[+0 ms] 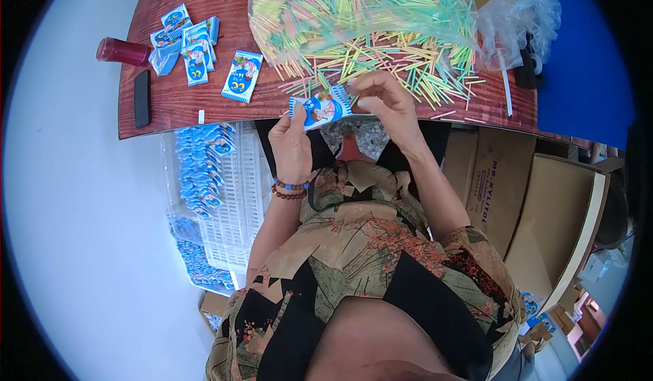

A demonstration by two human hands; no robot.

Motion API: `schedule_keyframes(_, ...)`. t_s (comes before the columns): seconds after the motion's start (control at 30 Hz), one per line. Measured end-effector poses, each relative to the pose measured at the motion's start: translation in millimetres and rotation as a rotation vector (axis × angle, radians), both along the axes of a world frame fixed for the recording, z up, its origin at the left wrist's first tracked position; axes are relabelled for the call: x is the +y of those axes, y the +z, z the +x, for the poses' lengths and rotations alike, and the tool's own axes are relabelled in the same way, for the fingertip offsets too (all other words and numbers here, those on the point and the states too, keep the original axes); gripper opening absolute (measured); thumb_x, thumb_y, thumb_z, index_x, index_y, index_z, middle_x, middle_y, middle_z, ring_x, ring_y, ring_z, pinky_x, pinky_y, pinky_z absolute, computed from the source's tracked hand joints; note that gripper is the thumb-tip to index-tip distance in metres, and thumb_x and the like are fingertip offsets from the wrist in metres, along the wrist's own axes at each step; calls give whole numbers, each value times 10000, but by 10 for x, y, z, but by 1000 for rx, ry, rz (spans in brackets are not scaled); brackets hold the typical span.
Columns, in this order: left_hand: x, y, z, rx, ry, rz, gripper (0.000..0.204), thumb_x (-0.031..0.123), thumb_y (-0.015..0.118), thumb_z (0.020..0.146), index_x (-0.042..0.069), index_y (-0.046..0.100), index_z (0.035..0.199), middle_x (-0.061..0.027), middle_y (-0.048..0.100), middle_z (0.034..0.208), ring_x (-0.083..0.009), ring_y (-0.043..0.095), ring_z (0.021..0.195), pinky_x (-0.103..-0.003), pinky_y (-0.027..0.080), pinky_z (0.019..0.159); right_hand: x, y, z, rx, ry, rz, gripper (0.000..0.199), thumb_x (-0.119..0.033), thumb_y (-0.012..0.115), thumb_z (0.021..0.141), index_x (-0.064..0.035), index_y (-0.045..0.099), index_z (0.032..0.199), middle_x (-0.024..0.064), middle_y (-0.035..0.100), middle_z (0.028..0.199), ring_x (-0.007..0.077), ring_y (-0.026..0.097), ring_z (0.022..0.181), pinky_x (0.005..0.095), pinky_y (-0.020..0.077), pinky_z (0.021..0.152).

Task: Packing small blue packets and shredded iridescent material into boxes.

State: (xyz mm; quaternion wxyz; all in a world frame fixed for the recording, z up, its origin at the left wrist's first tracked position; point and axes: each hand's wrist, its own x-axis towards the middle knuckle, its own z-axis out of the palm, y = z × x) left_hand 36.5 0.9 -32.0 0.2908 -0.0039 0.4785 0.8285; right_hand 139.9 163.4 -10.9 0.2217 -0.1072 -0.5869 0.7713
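Note:
My left hand (292,151) pinches the left end of a small blue-and-white sealed packet (322,110) with a cartoon print, held just over the table's near edge. At the packet's right end is my right hand (391,108), with fingers bent and a gap between thumb and forefinger. Whether its fingertips touch the packet is hard to see. Another such packet (242,76) lies flat on the table, left of my hands. Beyond my hands, thin pink, yellow and green sticks (381,61) are strewn loose in front of a big clear bag (360,7) full of them.
Several more packets (196,48), a dark red cup on its side (122,51) and a black phone (142,99) lie on the table's left side. Below it stands a white plastic basket (235,211) beside stacked packets (198,167). Open cardboard boxes (554,224) are at my right.

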Motion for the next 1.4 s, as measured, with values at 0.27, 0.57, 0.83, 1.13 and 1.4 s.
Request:
schedule_keyframes(0.27,19,100,39,-125,-121,74,208,187,568,948,0,655,918,-69,675,927,-114,618,819,-294,483,742,-26,49,-94,69,86,631,242,-164,736,751,-40,653,940,105,497,1258,266,435,1209,402,306,1028)
schedule_keyframes(0.57,-116,-33,46,-11,-153,4,255,223,553,958,4,659,884,-64,671,846,-100,578,704,-257,449,661,167,-2,-49,-7,270,483,147,-121,711,756,-51,696,885,100,538,1283,260,442,1235,421,337,1010)
schedule_keyframes(0.83,-173,-64,23,-34,-67,-63,282,236,558,956,-3,657,844,-56,657,783,-99,555,658,-251,442,644,601,-113,-183,-298,101,1567,639,-174,692,722,-101,439,1304,104,405,1355,301,366,1253,452,284,1025)
schedule_keyframes(1.13,-204,-51,-27,-62,-37,-43,261,220,551,959,-3,649,866,-65,658,814,-108,558,669,-257,443,649,728,-203,-525,-304,75,1792,427,-157,670,727,-54,541,1121,85,531,1134,259,484,1080,401,351,925)
schedule_keyframes(1.4,-187,-80,-11,-86,-45,-46,263,230,568,951,-2,654,863,-64,663,813,-105,558,665,-257,448,650,740,-232,-537,-283,33,1873,395,-181,676,734,-27,553,1076,105,546,1109,253,515,1018,369,371,876)
